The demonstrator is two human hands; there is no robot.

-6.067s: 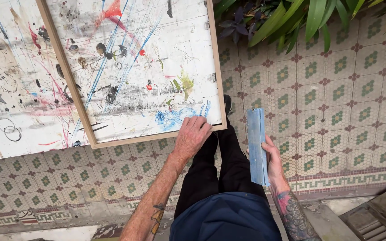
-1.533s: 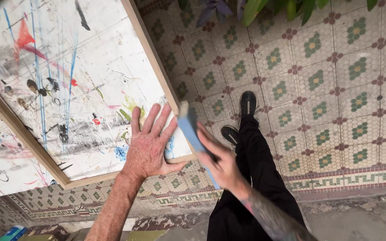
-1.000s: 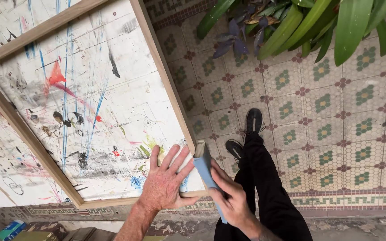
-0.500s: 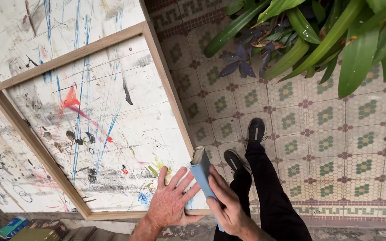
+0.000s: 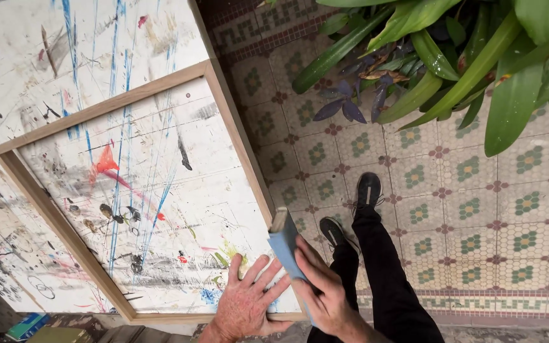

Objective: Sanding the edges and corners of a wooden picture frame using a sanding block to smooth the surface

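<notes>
Left hand (image 5: pixel 247 305) flat, fingers spread, palm pressed on the paint-spattered white panel (image 5: pixel 141 197) just inside the near right corner of its wooden frame (image 5: pixel 236 136); nothing clasped, grip released, weight bearing down, probably to pin the frame in place against the sliding block.

Right hand (image 5: pixel 325 295) clenched around the lower part of a blue sanding block (image 5: pixel 285 244), fingers wrapped over its far face, thumb side hidden. Block tilted on edge, upper end resting against the frame's right rail near the bottom corner (pale foam or wood layer visible at the top edge). Held edge-on, apparently so the abrasive face meets the narrow rail rather than the painted surface.

Frame lying on a larger spattered white board, one side overhanging patterned floor tiles (image 5: pixel 478 209). Black shoes (image 5: pixel 351 213) and dark trousers below, green leafy plant (image 5: pixel 465 57) top right.
</notes>
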